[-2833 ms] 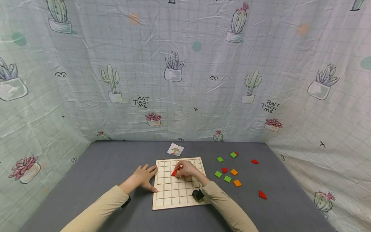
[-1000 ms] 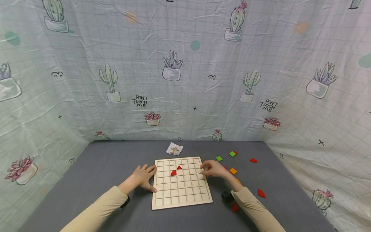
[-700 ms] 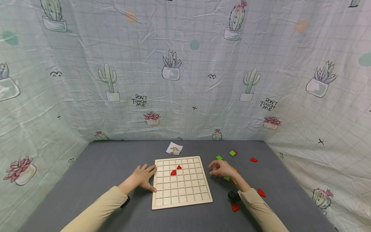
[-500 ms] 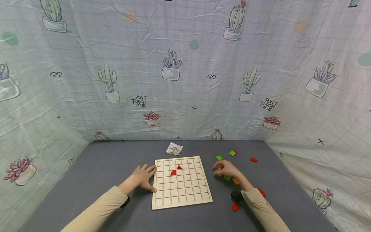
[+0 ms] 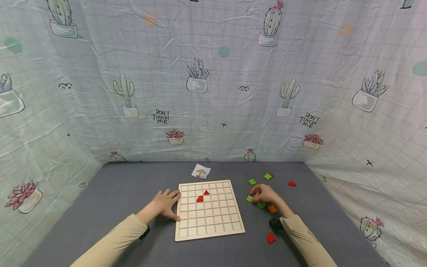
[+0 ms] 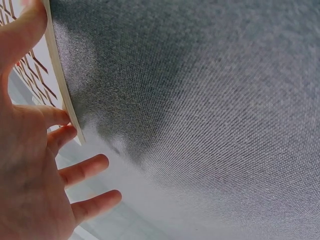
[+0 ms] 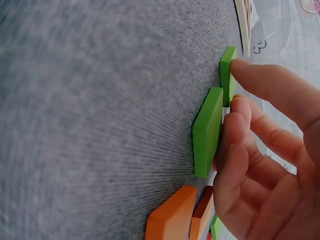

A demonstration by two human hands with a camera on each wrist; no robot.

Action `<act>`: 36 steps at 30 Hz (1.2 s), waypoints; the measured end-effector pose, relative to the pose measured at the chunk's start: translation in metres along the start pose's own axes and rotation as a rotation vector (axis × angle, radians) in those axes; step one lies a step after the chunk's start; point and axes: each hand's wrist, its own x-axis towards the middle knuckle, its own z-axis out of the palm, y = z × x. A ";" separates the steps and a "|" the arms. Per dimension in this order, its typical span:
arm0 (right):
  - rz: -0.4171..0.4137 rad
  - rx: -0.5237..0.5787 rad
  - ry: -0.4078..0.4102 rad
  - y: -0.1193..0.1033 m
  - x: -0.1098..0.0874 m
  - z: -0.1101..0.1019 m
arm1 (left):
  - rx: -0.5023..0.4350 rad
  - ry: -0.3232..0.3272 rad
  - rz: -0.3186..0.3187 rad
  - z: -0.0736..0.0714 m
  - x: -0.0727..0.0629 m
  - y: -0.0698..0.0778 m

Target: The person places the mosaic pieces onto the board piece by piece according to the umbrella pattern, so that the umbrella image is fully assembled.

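Note:
A pale wooden grid board (image 5: 213, 226) lies on the grey table. Two red pieces sit on it: a quarter-round (image 5: 199, 199) and a triangle (image 5: 206, 192). My left hand (image 5: 163, 204) rests at the board's left edge, fingers spread; the thumb lies over the rim in the left wrist view. To the board's right, my right hand (image 5: 263, 193) reaches down to a green square tile (image 5: 249, 198). In the right wrist view the thumb tip touches that tile (image 7: 227, 75), and the curled fingers hover beside a second green tile (image 7: 207, 132).
An orange tile (image 5: 272, 208) lies under the right wrist. More green tiles (image 5: 252, 182) and red pieces (image 5: 292, 183) are scattered at the right; one red piece (image 5: 271, 238) lies nearer the front. A small pattern card (image 5: 201, 171) lies behind the board.
My right hand has let go of the red piece on the board and moved right to the green tiles. The red triangle and quarter-round now show uncovered. My left hand has stayed put.

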 end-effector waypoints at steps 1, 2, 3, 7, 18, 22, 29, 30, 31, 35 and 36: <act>-0.006 -0.008 0.001 0.000 0.000 0.000 | 0.001 0.001 0.000 0.000 0.000 0.000; -0.012 -0.014 0.000 -0.001 0.000 0.000 | 0.002 0.002 0.001 -0.001 -0.001 0.001; -0.016 -0.022 -0.002 -0.001 -0.001 0.000 | 0.002 0.002 -0.001 -0.001 -0.001 0.001; -0.027 -0.053 -0.017 -0.006 0.000 0.001 | -0.011 -0.007 -0.006 0.001 0.001 -0.001; -0.094 -0.028 -0.114 -0.014 0.002 0.004 | -0.029 -0.028 -0.010 0.006 0.009 -0.005; -0.088 -0.051 -0.118 -0.016 -0.001 0.002 | -0.023 -0.027 -0.011 -0.003 0.000 0.000; -0.119 -0.044 -0.140 -0.012 -0.001 0.001 | 0.006 -0.017 -0.003 -0.003 0.000 0.000; -0.124 -0.046 -0.140 -0.011 0.000 0.001 | 0.007 -0.017 -0.003 -0.002 0.000 0.000; -0.121 -0.048 -0.140 -0.011 0.000 0.002 | 0.009 -0.018 -0.004 -0.002 0.000 0.000; -0.101 -0.054 -0.111 -0.011 0.000 0.003 | 0.011 -0.022 -0.006 -0.004 0.000 0.000; -0.063 -0.056 -0.098 -0.014 -0.001 0.004 | 0.010 -0.023 -0.008 -0.004 0.000 0.000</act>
